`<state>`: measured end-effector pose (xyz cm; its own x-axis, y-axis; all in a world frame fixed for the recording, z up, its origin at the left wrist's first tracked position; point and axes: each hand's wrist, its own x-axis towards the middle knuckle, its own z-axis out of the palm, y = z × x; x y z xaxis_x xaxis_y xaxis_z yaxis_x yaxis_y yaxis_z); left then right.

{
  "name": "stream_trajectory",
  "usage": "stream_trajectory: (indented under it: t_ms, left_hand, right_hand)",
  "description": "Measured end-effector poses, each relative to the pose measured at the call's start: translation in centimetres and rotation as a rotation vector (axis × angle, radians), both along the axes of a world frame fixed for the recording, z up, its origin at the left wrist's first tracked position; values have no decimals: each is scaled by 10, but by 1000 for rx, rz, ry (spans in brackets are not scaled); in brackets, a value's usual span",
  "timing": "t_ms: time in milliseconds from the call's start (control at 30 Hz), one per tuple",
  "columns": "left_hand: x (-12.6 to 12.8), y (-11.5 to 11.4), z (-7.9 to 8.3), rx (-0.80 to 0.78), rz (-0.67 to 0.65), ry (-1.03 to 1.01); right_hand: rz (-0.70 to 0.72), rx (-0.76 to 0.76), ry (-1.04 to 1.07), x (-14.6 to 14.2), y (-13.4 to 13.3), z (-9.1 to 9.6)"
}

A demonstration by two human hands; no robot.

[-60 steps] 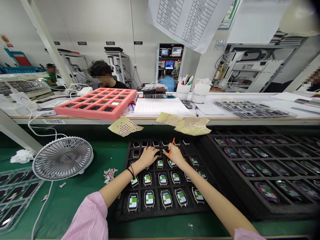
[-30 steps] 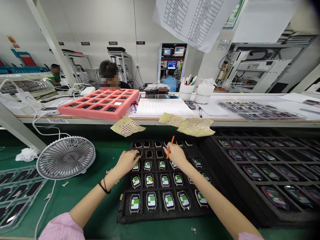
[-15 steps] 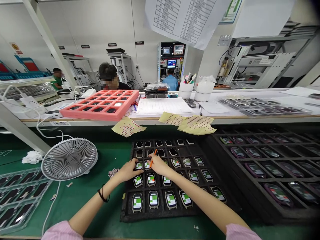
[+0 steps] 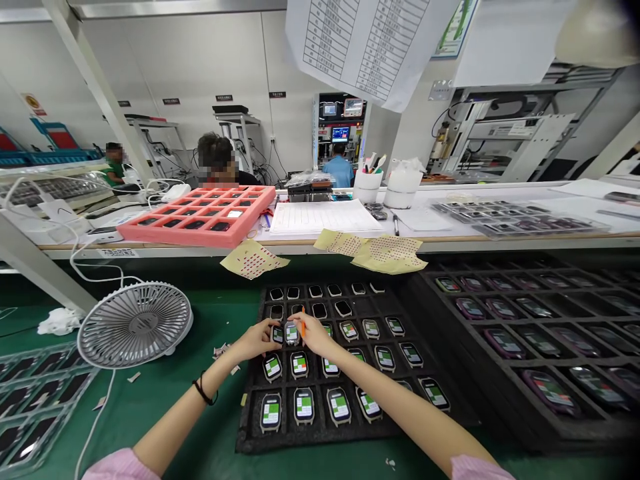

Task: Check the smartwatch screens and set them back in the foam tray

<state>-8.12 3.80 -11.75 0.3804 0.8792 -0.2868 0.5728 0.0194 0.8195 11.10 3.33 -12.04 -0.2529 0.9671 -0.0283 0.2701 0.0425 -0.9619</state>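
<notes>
A black foam tray (image 4: 320,373) holds rows of smartwatches, with green-and-white screen labels on the near rows and dark faces on the far rows. My left hand (image 4: 255,340) has its fingertips on a labelled watch (image 4: 277,335). My right hand (image 4: 316,335) pinches an orange pen (image 4: 303,325), its tip pointing up between the fingers. Those fingers sit beside a second labelled watch (image 4: 292,333), which lies between my two hands. A dark bracelet circles my left wrist (image 4: 203,393).
A grey desk fan (image 4: 135,325) stands left of the tray on the green mat. A second black tray of watches (image 4: 525,347) lies to the right. Yellow dotted sheets (image 4: 385,255) and a pink foam tray (image 4: 197,217) sit along the bench edge. A co-worker (image 4: 217,160) sits beyond.
Both hands have moved nearer the camera and closer together, from the far rows to the labelled watches. The pen stays in my right hand. The view has shifted slightly.
</notes>
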Motion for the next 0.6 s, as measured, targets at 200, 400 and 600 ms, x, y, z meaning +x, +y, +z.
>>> stream_trajectory:
  t_ms: [200, 400, 600]
  left_hand:
    - [6, 2, 18, 1, 74, -176]
    - [50, -3, 65, 10, 131, -529]
    - [85, -3, 79, 80, 92, -601]
  right_hand:
    - [-1, -83, 298, 39, 12, 43]
    - [-8, -45, 514, 81, 6, 74]
    - [2, -25, 537, 98, 3, 77]
